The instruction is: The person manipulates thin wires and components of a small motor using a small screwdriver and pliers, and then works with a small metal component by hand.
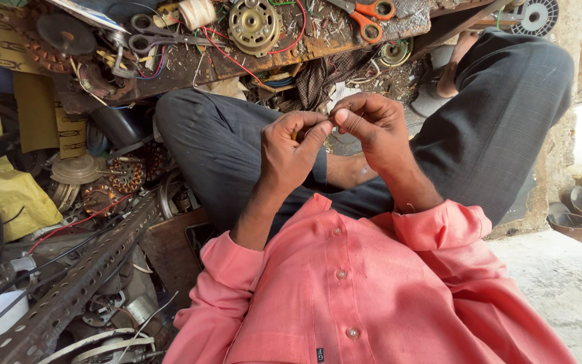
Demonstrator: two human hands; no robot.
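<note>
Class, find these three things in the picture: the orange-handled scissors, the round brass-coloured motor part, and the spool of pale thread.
orange-handled scissors (370,17), head view, on the handle loops.
round brass-coloured motor part (254,25), head view, on its centre hub.
spool of pale thread (197,13), head view, on the wound middle.

Matt pink cloth shirt (372,296)

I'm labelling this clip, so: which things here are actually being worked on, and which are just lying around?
In hand:
left hand and right hand, pinching a small thing between the fingertips, too small to identify.

Lying about:
orange-handled scissors
brass-coloured motor part
spool of thread
grey scissors
perforated metal bar
wooden board
</note>
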